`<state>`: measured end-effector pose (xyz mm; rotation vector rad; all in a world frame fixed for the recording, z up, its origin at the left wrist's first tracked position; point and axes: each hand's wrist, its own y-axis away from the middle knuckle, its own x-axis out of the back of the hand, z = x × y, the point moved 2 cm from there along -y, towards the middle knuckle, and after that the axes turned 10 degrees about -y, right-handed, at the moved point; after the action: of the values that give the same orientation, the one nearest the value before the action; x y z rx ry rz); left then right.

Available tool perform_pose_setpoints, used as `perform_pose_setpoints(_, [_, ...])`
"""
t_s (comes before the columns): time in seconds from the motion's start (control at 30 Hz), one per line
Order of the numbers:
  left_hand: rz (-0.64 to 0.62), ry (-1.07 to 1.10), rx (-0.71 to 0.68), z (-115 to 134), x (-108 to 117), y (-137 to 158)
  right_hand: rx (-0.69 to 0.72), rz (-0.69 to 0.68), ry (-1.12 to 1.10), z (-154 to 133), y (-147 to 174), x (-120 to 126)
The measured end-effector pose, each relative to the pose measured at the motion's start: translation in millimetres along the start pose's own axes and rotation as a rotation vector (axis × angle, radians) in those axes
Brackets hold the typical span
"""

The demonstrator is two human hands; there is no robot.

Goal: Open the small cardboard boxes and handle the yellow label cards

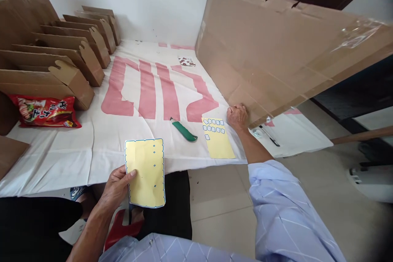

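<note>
My left hand [118, 184] pinches the left side of a yellow paper sheet [149, 178] edged with a blue scalloped line, between thumb and fingers. It is held up at the table's front edge. My right hand [238, 116] is closed in a fist low against a large standing cardboard panel [270, 53]; whether anything is inside the fingers is hidden. Just left of that wrist lies a second yellow sheet [221, 147], bearing small white blue-edged stickers on its upper part. A green utility knife [184, 131] rests on the cloth between the two sheets.
Several open cardboard boxes [81, 90] stand in a row at the left, with a red food packet [46, 111] in front. A small patterned piece [186, 61] lies farther back. Right of the panel is a thin black pen-like item [270, 136]. A red stool [123, 227] shows below.
</note>
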<state>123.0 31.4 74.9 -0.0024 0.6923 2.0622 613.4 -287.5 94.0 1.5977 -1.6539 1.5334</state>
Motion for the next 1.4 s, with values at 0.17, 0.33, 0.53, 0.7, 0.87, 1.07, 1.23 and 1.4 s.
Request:
perform_pose_setpoints(0.17, [-0.005, 0.010, 0.013, 2.0, -1.9, 1.5, -0.076, 0.014, -0.066, 8.3, -7.1, -0.6])
perform_pose_setpoints(0.33, [-0.003, 0.005, 0.013, 4.6, -3.8, 2.9, -0.156, 0.049, -0.101, 12.1, -14.5, -8.6])
perform_pose_setpoints(0.53, [-0.002, 0.003, 0.001, 3.3, -3.3, 2.0, -0.188, 0.086, -0.118, 12.5, -14.3, -12.1])
perform_pose_setpoints(0.7, [-0.005, -0.003, -0.005, 3.3, -3.4, 2.0, -0.152, 0.103, -0.137, 11.5, -9.8, -11.0])
perform_pose_setpoints(0.87, [-0.011, 0.000, 0.006, 3.6, -3.6, 2.3, -0.109, 0.087, -0.135, 9.1, -2.9, -12.2])
perform_pose_setpoints(1.07, [-0.011, -0.003, 0.010, 6.4, -5.4, 3.2, -0.028, 0.038, -0.075, 4.7, 5.3, -13.0])
perform_pose_setpoints(1.23, [-0.012, -0.002, 0.020, 7.1, -6.0, 3.4, 0.008, 0.001, -0.027, 3.2, 11.1, -11.3])
perform_pose_setpoints(1.4, [-0.025, -0.005, -0.010, 1.9, -3.2, 1.7, 0.032, -0.021, 0.020, -0.3, 16.8, -11.2])
